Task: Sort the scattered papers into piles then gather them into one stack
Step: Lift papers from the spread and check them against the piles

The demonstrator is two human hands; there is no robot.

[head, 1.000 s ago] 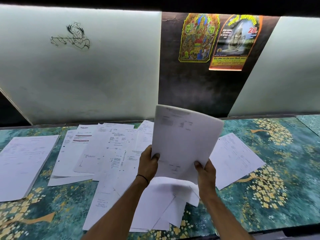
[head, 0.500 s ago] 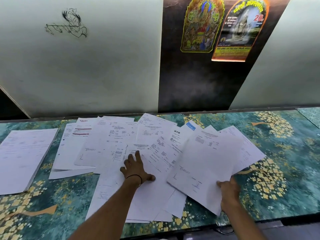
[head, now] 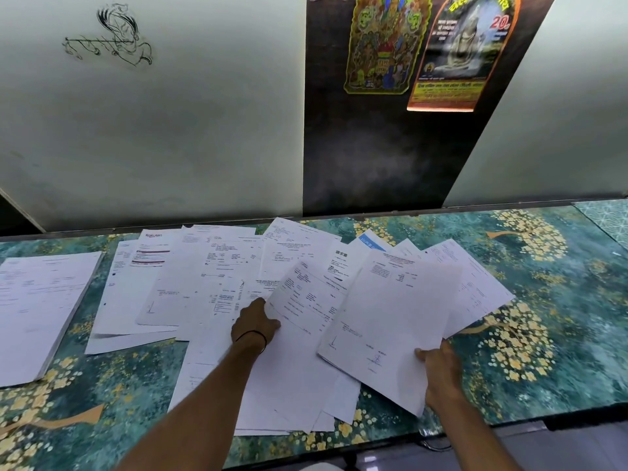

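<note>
Head view: scattered papers [head: 204,277] are lying overlapped on the tabletop [head: 560,334] around both hands. The right hand [head: 441,372] is gripping a signed sheet [head: 390,317] by its near corner, holding it tilted above the others. The left hand [head: 255,322] is pinching the edge of a printed sheet [head: 306,300] just beside it. A squared stack [head: 40,307] is sitting well left of the left hand.

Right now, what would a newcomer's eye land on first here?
The papers fanned messily across the middle of the teal table, with a neat stack at the far left. The right hand holds a sheaf at front right, while the left hand pinches a sheet by its edge mid-pile. Two bright posters hang on the dark panel above.
</note>
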